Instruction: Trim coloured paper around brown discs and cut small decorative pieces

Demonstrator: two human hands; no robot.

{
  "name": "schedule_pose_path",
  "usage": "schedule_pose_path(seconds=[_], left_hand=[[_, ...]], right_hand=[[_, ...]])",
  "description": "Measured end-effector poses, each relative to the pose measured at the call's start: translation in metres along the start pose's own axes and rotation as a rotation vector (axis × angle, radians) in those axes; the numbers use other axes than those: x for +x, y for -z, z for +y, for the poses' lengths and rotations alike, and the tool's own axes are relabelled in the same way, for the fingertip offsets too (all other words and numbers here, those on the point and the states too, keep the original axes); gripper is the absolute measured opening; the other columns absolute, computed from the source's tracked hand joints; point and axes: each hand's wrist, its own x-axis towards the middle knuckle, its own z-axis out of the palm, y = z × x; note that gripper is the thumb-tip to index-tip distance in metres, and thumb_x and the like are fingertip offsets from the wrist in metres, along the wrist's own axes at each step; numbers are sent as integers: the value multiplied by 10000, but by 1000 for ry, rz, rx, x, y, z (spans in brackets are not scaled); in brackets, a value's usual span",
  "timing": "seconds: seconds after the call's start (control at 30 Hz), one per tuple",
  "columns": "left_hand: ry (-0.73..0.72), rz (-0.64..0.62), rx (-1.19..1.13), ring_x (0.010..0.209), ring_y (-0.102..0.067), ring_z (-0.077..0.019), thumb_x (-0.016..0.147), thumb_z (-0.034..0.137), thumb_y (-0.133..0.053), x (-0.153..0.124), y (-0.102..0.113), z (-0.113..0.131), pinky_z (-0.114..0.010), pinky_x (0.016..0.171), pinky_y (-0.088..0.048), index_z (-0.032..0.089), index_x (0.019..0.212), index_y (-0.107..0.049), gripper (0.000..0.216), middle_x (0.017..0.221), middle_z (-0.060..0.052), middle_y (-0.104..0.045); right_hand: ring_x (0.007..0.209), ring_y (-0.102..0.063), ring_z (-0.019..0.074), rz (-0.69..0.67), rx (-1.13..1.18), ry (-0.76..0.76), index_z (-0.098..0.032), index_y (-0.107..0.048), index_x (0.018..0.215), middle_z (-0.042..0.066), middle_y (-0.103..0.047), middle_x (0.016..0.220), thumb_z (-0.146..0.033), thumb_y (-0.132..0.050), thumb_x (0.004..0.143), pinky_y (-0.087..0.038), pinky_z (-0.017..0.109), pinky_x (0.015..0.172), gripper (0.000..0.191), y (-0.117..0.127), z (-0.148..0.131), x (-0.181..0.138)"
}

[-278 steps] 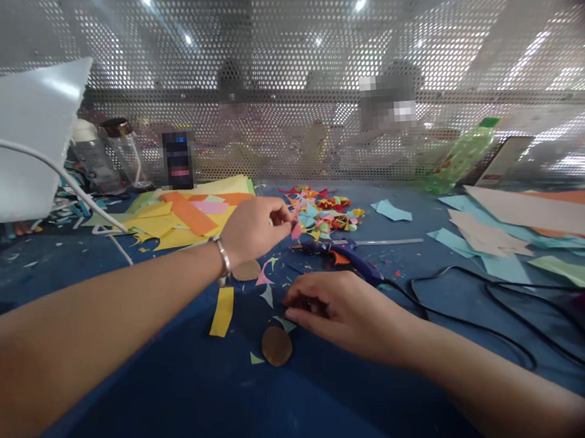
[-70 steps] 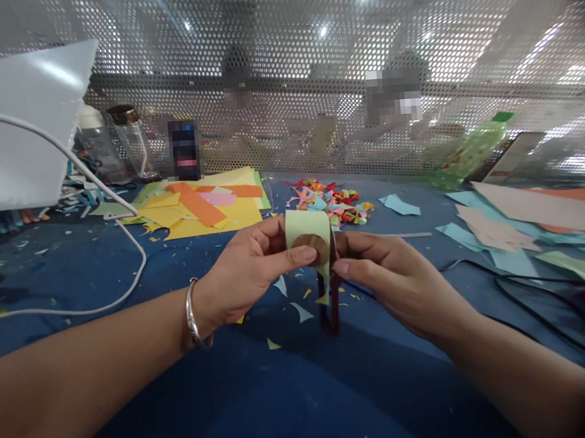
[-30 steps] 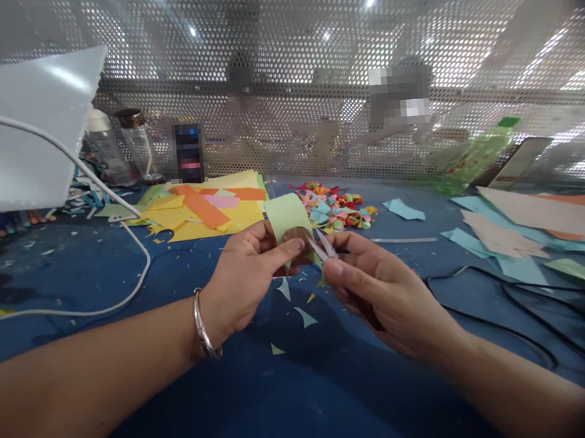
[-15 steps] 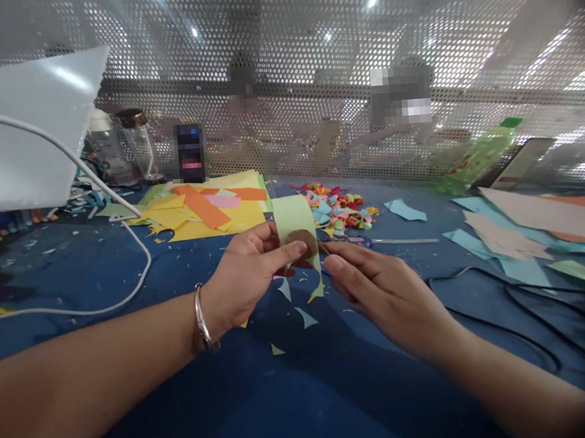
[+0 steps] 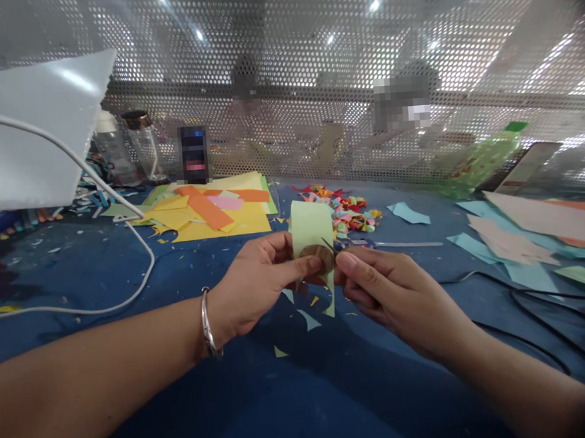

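Observation:
Between the thumb and fingers of my left hand (image 5: 259,278) is a light green paper strip (image 5: 311,223). A brown rounded piece (image 5: 326,259) lies against the strip under my left thumb, and a narrow tail of cut paper hangs below. My right hand (image 5: 392,289) is closed around small scissors (image 5: 328,245); only their thin dark blades show, at the strip's right edge, and the handles are hidden in my fingers. Below the hands, light blue and green paper scraps (image 5: 309,320) are scattered on the blue tabletop (image 5: 304,391).
Yellow and orange papers (image 5: 222,217) lie at the back left. Behind the strip is a heap of small coloured paper pieces (image 5: 357,214). Blue and pink sheets (image 5: 519,243) and black cables (image 5: 519,310) lie at right. A white cable (image 5: 152,259) runs along the left; a perforated screen (image 5: 303,78) stands behind.
Both hands and the paper strip have shifted slightly right and down in view. The scissors' blades now overlap the strip's right edge more plainly.

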Motion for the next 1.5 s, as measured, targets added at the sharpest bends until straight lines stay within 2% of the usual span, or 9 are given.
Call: schedule_pose_path(seconds=[0.13, 0.57, 1.0, 1.5], left_hand=[[8, -9, -18, 718, -638, -115, 762, 177, -762, 0, 0, 1, -227, 651, -445, 122, 901, -696, 164, 835, -40, -709], [3, -55, -56, 716, -638, -118, 747, 176, -776, 0, 2, 0, -234, 654, -456, 115, 898, -700, 180, 832, -41, -711], [-57, -82, -48, 761, -599, -109, 769, 170, -751, -1, 1, 1, -254, 724, -478, 136, 881, -684, 135, 854, -14, -673], [-50, -90, -13, 723, -603, -110, 733, 189, -792, 0, 1, 0, -254, 694, -473, 125, 921, -698, 219, 837, -22, -682]], right_hand=[[425, -183, 48, -23, 78, -30, -194, -500, 714, -96, -261, 537, -631, -566, 875, -127, 185, 367, 471, 0, -1, -1], [410, -193, 42, -40, 85, -35, -193, -484, 681, -96, -281, 514, -675, -599, 823, -123, 181, 357, 516, 2, -3, -1], [406, -179, 40, -78, 86, -54, -185, -511, 689, -99, -270, 498, -654, -579, 854, -103, 183, 358, 502, 6, -5, -4], [427, -204, 51, -87, 45, -52, -189, -492, 682, -95, -259, 518, -642, -571, 866, -132, 186, 372, 495, 10, -4, -4]])
